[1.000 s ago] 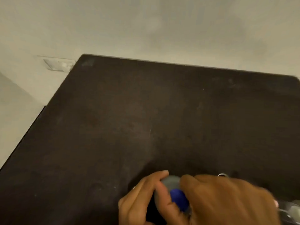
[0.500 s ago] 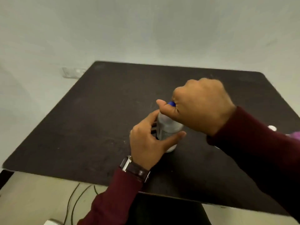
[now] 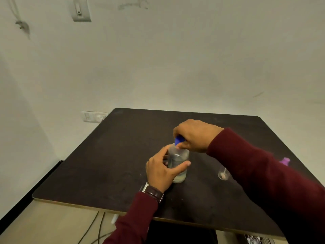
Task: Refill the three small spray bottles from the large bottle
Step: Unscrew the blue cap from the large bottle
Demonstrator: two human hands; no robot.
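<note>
Still at the start: your left hand grips the large bottle upright mid-counter, your right hand pinches its blue cap. One small bottle waits nearby; no refill looks done.

A plain indoor room, likely home or office: bare pale wall, wall socket at left, dark table in centre frame.

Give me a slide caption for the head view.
Left hand steadies the large bottle while right hand grips its blue cap.
</note>
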